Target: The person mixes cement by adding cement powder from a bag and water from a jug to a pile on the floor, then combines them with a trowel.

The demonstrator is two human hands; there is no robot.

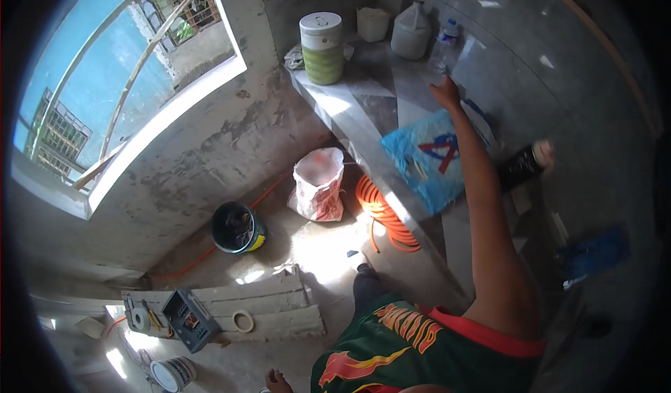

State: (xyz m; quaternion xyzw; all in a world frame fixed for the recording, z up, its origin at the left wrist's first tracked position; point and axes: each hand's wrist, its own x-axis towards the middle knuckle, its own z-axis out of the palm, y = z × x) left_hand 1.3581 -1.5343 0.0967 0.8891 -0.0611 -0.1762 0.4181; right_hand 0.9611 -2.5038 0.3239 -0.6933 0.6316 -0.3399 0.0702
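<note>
My right hand is stretched out over the tiled ledge, fingers apart, just short of a clear plastic bottle with a blue cap. Under that arm lies a blue plastic sheet or bag with red and dark blue items on it. A black cylindrical object with a pale, blurred end is right of the forearm. Low in the view, my left hand hangs with its fingers slightly apart and nothing visible in them.
A green-and-white jug, white tub and whitish container stand on the ledge. Below are an orange hose coil, a sack, a dark bucket, a plank bearing a grey box, and a white bucket.
</note>
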